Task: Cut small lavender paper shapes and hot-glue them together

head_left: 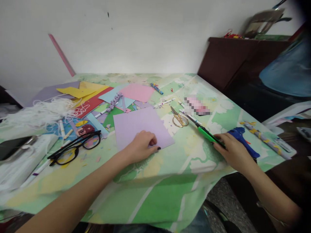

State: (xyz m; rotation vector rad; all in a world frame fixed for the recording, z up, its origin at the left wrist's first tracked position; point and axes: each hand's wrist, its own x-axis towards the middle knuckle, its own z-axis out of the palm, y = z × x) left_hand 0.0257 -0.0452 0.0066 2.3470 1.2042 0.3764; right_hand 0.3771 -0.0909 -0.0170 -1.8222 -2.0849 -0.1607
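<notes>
A square sheet of light purple paper (131, 126) lies flat on the tablecloth in front of me. My left hand (142, 145) rests on its lower right part, fingers curled under and nothing visible in them. To the right, my right hand (228, 147) is closed around a green-and-black-handled tool (206, 133); its narrow grey blade points away to the upper left. Between the sheet and that tool lie gold-handled scissors (179, 119). A dark blue object (245, 142), perhaps a glue gun, sits just beyond my right hand, partly hidden.
Coloured paper (138, 91), tangled white string (48, 110) and black-framed glasses (75, 149) are spread at the left, with a phone (17, 147) at the edge. A blurred pink item (198, 106) lies behind the scissors. A decorated stick (264, 139) lies at the right edge.
</notes>
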